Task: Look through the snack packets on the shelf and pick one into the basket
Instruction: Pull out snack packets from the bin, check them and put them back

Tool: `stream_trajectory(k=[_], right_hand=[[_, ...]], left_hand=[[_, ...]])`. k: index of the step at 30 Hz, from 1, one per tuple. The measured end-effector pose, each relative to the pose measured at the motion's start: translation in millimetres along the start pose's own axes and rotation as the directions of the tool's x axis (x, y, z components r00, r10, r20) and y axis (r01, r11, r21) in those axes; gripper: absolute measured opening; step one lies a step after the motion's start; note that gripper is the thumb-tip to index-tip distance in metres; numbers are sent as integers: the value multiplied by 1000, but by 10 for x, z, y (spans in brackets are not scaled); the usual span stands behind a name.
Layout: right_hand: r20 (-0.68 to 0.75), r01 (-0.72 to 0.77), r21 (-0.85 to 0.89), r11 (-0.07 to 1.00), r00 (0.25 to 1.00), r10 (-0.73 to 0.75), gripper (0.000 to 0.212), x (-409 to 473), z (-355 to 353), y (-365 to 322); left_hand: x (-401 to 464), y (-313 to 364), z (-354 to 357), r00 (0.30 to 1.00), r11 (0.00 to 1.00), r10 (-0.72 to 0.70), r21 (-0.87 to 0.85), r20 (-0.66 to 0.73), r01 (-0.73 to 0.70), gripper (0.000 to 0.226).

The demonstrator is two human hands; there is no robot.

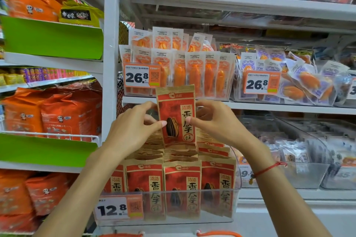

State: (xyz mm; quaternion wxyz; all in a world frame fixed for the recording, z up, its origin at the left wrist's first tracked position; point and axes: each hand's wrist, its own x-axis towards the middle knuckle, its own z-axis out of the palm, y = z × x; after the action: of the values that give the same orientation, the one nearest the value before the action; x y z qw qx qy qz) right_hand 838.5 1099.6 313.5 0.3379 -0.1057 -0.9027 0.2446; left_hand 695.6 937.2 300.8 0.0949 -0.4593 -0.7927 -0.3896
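Red snack packet held up over its bin

The left hand (pixel 133 127) and right hand (pixel 215 121) pinch the upright packet (pixel 176 117) by its side edges, above the clear bin (pixel 217 206) at the shelf's front edge.

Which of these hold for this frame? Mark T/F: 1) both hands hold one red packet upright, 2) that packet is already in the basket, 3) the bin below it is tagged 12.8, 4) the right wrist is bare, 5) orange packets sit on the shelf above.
1) Both the left hand and right hand hold the red packet upright. True.
2) The packet is in the basket. False: it is raised above the clear bin of matching packets.
3) The bin's price tag reads 12.8. True.
4) The right wrist is bare. False: it wears a red string bracelet.
5) Orange packets sit on the shelf above. True.
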Motion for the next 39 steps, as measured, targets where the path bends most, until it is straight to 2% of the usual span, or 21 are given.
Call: stream_trajectory(k=[3, 7, 12, 14, 16, 20, 23, 26, 29, 33, 36, 39], right_hand=[[75, -44, -100, 994, 996, 52, 27, 9, 47, 77], [161, -98, -180, 979, 979, 128, 23, -2, 123, 231], [26, -23, -91, 996, 999, 25, 29, 2, 138, 201], [31, -3, -89, 996, 1000, 6, 17, 11, 144, 199], [89, -6, -158, 987, 996, 20, 8, 4, 165, 232], [154, -44, -192, 980, 985, 75, 9, -35, 175, 266], [69, -22, -186, 982, 997, 35, 4, -23, 104, 220], [-15, -20, -176, 984, 1000, 18, 8, 4, 25, 145], [22, -52, -261, 964, 998, 60, 5, 6, 9, 107], [61, -142, -383, 913, 982, 178, 16, -27, 134, 156], [110, -121, -464, 877, 975, 192, 18, -21, 189, 177], [171, -88, -490, 867, 966, 195, 18, -25, 124, 161]], left_hand=[[-20, -31, 83, 997, 998, -22, 65, 74, 17, 47], [-55, -50, 260, 995, 977, 3, 210, 104, -24, 37], [-62, -58, 336, 994, 940, -7, 339, 108, -30, 49], [-62, -40, 330, 992, 940, -3, 338, 123, -39, 48], [-72, -12, 319, 994, 956, -2, 293, 113, -31, 44], [-37, -73, 369, 999, 987, 43, 152, 19, -45, 22], [-6, -85, 357, 999, 996, 34, 88, -32, -31, 15], [34, -44, 273, 997, 997, 49, 60, -60, -45, 14], [67, -41, 283, 999, 996, 33, 82, -23, -31, 13], [57, -73, 450, 998, 981, -35, 193, 46, 26, 17], [81, -86, 463, 992, 972, -64, 234, 105, 38, 21], [76, -48, 395, 987, 972, -24, 235, 160, -15, 21]])
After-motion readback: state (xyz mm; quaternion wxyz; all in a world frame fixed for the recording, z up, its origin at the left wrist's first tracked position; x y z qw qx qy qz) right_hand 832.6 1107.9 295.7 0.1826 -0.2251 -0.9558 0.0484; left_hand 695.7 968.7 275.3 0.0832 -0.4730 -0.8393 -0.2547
